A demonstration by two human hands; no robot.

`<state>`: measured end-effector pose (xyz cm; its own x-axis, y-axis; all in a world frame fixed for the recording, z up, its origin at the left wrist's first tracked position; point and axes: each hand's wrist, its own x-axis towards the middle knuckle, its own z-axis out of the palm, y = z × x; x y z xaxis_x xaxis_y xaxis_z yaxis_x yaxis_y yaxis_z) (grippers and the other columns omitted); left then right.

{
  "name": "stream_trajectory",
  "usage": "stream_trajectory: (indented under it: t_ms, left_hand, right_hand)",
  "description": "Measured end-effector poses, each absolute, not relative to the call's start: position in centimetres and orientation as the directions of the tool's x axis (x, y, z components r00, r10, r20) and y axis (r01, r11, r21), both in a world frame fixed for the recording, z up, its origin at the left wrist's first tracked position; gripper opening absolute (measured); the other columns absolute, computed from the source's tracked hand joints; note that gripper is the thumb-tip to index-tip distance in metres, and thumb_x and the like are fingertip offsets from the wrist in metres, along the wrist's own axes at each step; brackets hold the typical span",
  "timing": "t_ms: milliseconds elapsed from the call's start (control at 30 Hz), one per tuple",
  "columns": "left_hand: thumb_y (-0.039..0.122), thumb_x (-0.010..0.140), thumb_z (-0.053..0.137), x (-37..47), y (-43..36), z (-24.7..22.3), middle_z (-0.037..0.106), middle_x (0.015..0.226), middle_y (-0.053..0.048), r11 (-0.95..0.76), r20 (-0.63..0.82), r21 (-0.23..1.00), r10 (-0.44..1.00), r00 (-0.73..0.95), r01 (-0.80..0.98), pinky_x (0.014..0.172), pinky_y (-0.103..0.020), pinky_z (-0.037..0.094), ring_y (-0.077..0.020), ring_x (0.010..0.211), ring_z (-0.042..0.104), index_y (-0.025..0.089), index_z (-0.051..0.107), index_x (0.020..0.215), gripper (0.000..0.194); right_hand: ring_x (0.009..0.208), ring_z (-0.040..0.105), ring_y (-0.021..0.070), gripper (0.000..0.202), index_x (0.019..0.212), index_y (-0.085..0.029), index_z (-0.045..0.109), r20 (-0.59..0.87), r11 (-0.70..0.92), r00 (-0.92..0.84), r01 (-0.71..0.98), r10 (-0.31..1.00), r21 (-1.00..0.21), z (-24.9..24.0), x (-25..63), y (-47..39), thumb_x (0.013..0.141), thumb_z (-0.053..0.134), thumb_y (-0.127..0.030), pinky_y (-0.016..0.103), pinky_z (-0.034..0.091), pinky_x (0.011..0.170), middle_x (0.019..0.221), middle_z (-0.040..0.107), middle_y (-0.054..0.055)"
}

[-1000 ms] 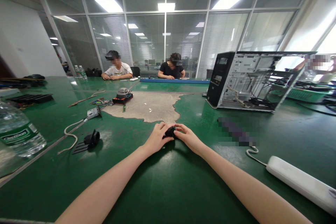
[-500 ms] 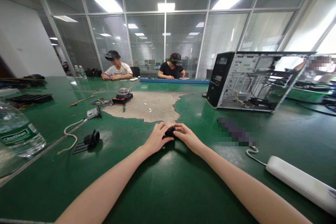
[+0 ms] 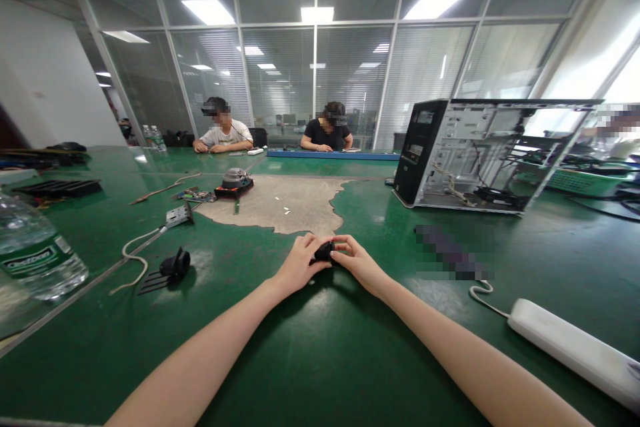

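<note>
A small black part [image 3: 324, 251], its exact kind not clear, is held between both hands above the green table [image 3: 280, 360]. My left hand [image 3: 301, 261] is closed around its left side, thumb below and fingers over the top. From the right, the fingertips and thumb of my right hand [image 3: 356, 260] pinch it. Much of the part is hidden behind the fingers. Left of the hands lies another black plastic piece [image 3: 175, 267] with a round end and flat prongs.
An open computer case [image 3: 425, 153] stands at the right, with a white power strip [image 3: 565, 340] nearer. A water bottle [image 3: 40, 250] stands at the left. Beyond the hands are a bare patch [image 3: 295, 203], a heatsink with fan [image 3: 234, 182] and two seated people [image 3: 225, 133].
Both hands keep almost the same pose around the black part. At the far right, the person behind the computer case has shifted slightly.
</note>
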<state>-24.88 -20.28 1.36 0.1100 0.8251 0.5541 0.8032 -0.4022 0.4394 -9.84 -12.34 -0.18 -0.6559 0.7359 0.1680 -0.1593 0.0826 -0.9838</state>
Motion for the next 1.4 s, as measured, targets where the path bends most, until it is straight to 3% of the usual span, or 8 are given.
stream_trajectory:
  t_ms: [233, 367, 500, 700, 867, 1000, 1267, 1400]
  left_hand:
    - [0.026, 0.071, 0.059, -25.05, -20.16, 1.28, 0.048, 0.099, -0.001, -0.409, 0.557, 0.429, 0.822, 0.121, 0.805, 0.085, -0.033, 0.037, -0.0174, 0.092, 0.042, 0.031, 0.039, 0.117, 0.051]
    - [0.027, 0.071, 0.059, -25.11, -20.11, 1.19, 0.047, 0.099, -0.001, -0.410, 0.558, 0.435, 0.822, 0.118, 0.802, 0.086, -0.033, 0.037, -0.0175, 0.093, 0.042, 0.031, 0.039, 0.117, 0.050]
    - [0.027, 0.071, 0.058, -25.04, -20.25, 1.32, 0.047, 0.099, -0.001, -0.404, 0.550, 0.441, 0.827, 0.115, 0.801, 0.085, -0.034, 0.038, -0.0177, 0.093, 0.042, 0.031, 0.039, 0.117, 0.050]
    - [0.026, 0.071, 0.058, -24.91, -20.36, 1.45, 0.047, 0.100, -0.001, -0.403, 0.546, 0.441, 0.829, 0.116, 0.802, 0.084, -0.036, 0.039, -0.0182, 0.093, 0.042, 0.033, 0.038, 0.117, 0.051]
    - [0.026, 0.071, 0.058, -24.91, -20.29, 1.36, 0.047, 0.100, -0.001, -0.400, 0.548, 0.447, 0.829, 0.108, 0.800, 0.083, -0.036, 0.039, -0.0188, 0.093, 0.042, 0.032, 0.039, 0.117, 0.050]
    - [0.026, 0.072, 0.058, -24.93, -20.31, 1.41, 0.047, 0.099, -0.001, -0.398, 0.544, 0.450, 0.832, 0.109, 0.799, 0.084, -0.037, 0.039, -0.0188, 0.093, 0.042, 0.032, 0.039, 0.117, 0.049]
    - [0.026, 0.071, 0.059, -24.87, -20.39, 1.47, 0.047, 0.099, -0.002, -0.407, 0.548, 0.451, 0.829, 0.113, 0.795, 0.085, -0.037, 0.038, -0.0187, 0.093, 0.042, 0.032, 0.039, 0.116, 0.050]
    - [0.026, 0.072, 0.058, -24.90, -20.36, 1.45, 0.047, 0.099, -0.002, -0.411, 0.550, 0.449, 0.827, 0.117, 0.793, 0.085, -0.036, 0.037, -0.0186, 0.093, 0.042, 0.031, 0.039, 0.117, 0.049]
  right_hand:
    - [0.086, 0.054, 0.0143, 0.034, 0.090, -0.023, 0.050, 0.176, 0.074, -0.694, -0.174, 0.698, -0.982, 0.16, -9.76, -12.44, 0.060, 0.065, -0.021, 0.032, 0.039, 0.081, 0.089, 0.057, 0.000]
    - [0.084, 0.054, 0.0135, 0.026, 0.089, -0.023, 0.051, 0.183, 0.078, -0.665, -0.185, 0.724, -0.980, -0.04, -9.79, -12.52, 0.065, 0.061, -0.028, 0.032, 0.038, 0.081, 0.087, 0.057, 0.000]
    - [0.084, 0.054, 0.0142, 0.032, 0.096, -0.023, 0.051, 0.157, 0.079, -0.653, -0.147, 0.741, -0.986, -0.41, -9.80, -12.22, 0.067, 0.059, -0.031, 0.033, 0.039, 0.082, 0.089, 0.056, 0.002]
    - [0.086, 0.053, 0.0146, 0.034, 0.092, -0.023, 0.051, 0.170, 0.065, -0.692, -0.176, 0.702, -0.982, 0.14, -9.74, -12.42, 0.060, 0.064, -0.024, 0.033, 0.038, 0.082, 0.087, 0.057, 0.001]
    - [0.081, 0.054, 0.0129, 0.025, 0.088, -0.023, 0.051, 0.187, 0.065, -0.662, -0.205, 0.726, -0.977, -0.02, -9.85, -12.59, 0.065, 0.061, -0.028, 0.030, 0.040, 0.079, 0.085, 0.057, 0.000]
    - [0.082, 0.054, 0.0137, 0.030, 0.095, -0.023, 0.051, 0.160, 0.077, -0.641, -0.156, 0.750, -0.985, -0.58, -9.95, -12.17, 0.067, 0.059, -0.032, 0.031, 0.040, 0.079, 0.088, 0.057, 0.001]
    - [0.083, 0.054, 0.0135, 0.033, 0.089, -0.023, 0.050, 0.195, 0.068, -0.691, -0.207, 0.696, -0.976, 0.06, -9.74, -12.44, 0.060, 0.065, -0.021, 0.031, 0.039, 0.079, 0.087, 0.056, 0.000]
    - [0.080, 0.054, 0.0123, 0.025, 0.087, -0.023, 0.050, 0.192, 0.070, -0.659, -0.208, 0.728, -0.976, 0.04, -9.79, -12.68, 0.065, 0.062, -0.028, 0.030, 0.039, 0.078, 0.084, 0.056, 0.000]
